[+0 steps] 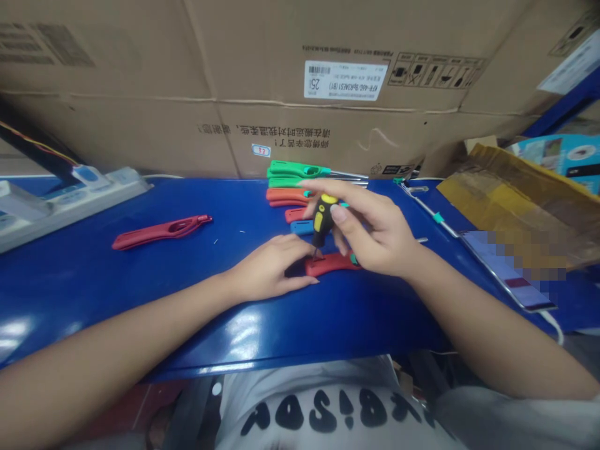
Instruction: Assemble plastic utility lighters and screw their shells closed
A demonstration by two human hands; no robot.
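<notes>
"Where is the red handle (pixel 334 265)?"

"Just right of the frame's center, on a glossy blue surface (pixel 375 331), the tip of a black-and-yellow screwdriver (pixel 322 220) at its left end."

"And the hands?"

"A person's left hand (pixel 265 270) steadies the red handle, thumb and fingers closed about its left end. The right hand (pixel 377 236), above it, grips the screwdriver, fingers clamped on its upper part."

"What lies closest?"

"Beyond the hands, near center, handled tools (pixel 289 169) line up: green at the top, then orange, red and blue. Metal rods (pixel 349 176) extend from the green end of the row."

"Farther out?"

"At center left, a dark red casing (pixel 145 235) lies apart from the row, near a white power strip (pixel 94 195). At right, a phone (pixel 499 269), its screen partly pixelated, lies near cardboard with yellow tape (pixel 510 209)."

"And the edges?"

"A large cardboard box (pixel 154 69) with a white label (pixel 345 80) and upside-down Chinese print (pixel 300 133) fills the top; a light shirt (pixel 304 384) with dark lettering shows at bottom center."
</notes>
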